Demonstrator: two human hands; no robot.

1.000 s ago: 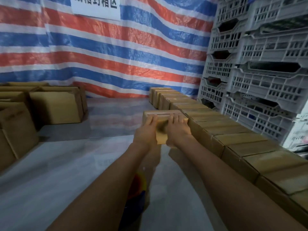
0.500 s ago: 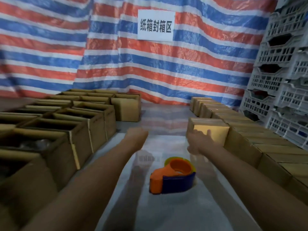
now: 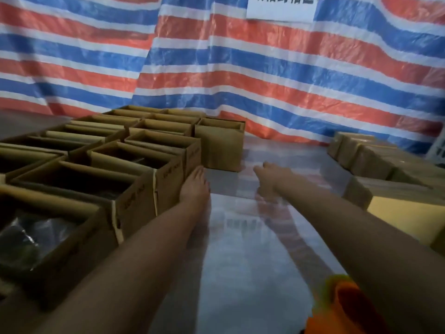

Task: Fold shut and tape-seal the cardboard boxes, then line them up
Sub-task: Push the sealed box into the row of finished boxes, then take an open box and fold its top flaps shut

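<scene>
A: Where's the open box (image 3: pixel 168 182)?
B: 9 o'clock, front edge of the other open boxes (image 3: pixel 72 150). Left hand (image 3: pixel 195 188) lies along its right wall, fingers (image 3: pixel 198 172) straight and together. Touching or just beside, can't tell.
A: Right hand (image 3: pixel 267 177)?
B: Apart from it, twd 3 o'clock, over the table (image 3: pixel 240 249). Fingers extended, holding nothing.
A: Sealed boxes (image 3: pixel 375 155)?
B: Row at 3 o'clock. Tape dispenser (image 3: pixel 346 307) at 5, beside the right forearm. Striped tarp (image 3: pixel 216 68) behind.

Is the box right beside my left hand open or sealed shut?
Open. The box has an uncovered top; its dark interior shows.
</scene>
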